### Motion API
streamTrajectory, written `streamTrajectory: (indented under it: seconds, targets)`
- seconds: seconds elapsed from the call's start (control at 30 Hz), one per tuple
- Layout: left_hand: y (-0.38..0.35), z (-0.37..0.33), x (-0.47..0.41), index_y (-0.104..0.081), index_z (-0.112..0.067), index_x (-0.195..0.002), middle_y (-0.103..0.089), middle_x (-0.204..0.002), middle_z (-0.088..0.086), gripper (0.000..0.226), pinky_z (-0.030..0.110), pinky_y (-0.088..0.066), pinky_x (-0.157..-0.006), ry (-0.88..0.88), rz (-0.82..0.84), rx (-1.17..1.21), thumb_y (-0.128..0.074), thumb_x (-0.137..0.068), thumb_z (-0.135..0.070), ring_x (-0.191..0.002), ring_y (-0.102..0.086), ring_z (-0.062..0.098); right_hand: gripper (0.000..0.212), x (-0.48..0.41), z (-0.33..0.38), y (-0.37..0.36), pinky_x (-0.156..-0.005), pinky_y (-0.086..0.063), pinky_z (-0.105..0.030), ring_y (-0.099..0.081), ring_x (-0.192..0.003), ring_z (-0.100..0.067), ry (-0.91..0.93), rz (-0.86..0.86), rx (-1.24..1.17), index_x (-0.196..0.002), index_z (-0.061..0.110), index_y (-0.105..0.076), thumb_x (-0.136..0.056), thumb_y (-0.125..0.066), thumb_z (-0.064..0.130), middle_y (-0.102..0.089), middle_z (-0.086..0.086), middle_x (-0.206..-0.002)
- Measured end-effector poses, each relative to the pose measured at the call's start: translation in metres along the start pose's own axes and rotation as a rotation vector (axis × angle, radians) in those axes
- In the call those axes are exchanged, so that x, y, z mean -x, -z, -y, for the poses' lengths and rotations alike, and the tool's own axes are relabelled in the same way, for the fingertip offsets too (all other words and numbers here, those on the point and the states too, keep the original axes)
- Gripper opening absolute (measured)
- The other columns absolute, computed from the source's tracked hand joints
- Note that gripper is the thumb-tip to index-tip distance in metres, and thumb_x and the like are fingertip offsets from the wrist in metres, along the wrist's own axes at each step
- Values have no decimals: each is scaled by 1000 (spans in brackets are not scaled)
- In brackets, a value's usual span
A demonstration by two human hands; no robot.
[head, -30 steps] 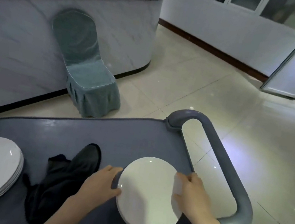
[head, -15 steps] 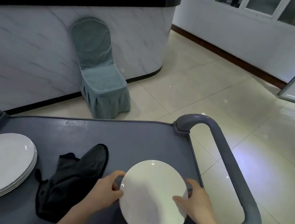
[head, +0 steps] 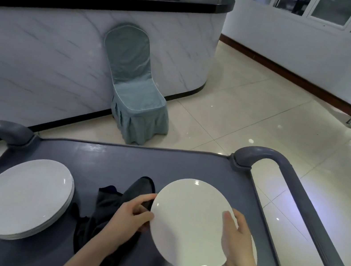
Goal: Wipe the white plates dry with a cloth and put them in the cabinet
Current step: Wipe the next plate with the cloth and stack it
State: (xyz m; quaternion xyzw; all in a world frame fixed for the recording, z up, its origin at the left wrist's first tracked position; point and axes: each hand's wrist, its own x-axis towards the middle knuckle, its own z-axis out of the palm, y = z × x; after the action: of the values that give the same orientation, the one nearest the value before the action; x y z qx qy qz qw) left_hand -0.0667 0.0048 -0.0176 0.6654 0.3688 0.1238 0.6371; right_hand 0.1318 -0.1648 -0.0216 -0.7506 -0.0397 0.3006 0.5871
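This is looking like a restaurant or banquet hall: a marble-fronted bar counter (head: 90, 52) is curving from 10 to 12 o'clock, with a cloth-covered banquet chair (head: 134, 93) standing against it. At 6 o'clock a grey service cart (head: 118, 160) is carrying stacked white plates (head: 24, 197).

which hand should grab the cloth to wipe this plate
Left. The left hand grips the plate at its left rim, directly over the dark cloth; the right hand holds the opposite rim, away from it.
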Motion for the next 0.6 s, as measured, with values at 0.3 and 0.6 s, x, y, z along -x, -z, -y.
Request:
streamTrajectory:
  seconds: [0.3,0.6]
  targets:
    - [38,71,-17,-49,-32,-132,-46,-132,-12,44,26,-34,-95,-141,-65,-1145,-56,-90,-42,-121,-42,15,23,-1,2,-26,-71,-56,-33,-72,-83,-16,-48,-117,21,-97,20,-73,-94,-52,30,-76,6,-91]
    - [99,27,-28,-55,-24,-84,-65,-82,-1,12,26,-47,-67,53,-213,-68,-56,-94,-18,-79,-62,16,26,10,-2,-62,-87,-54,-46,-69,-82,-30,-44,-143,30,-78,18,-75,-96,-59,30,-76,-7,-86]
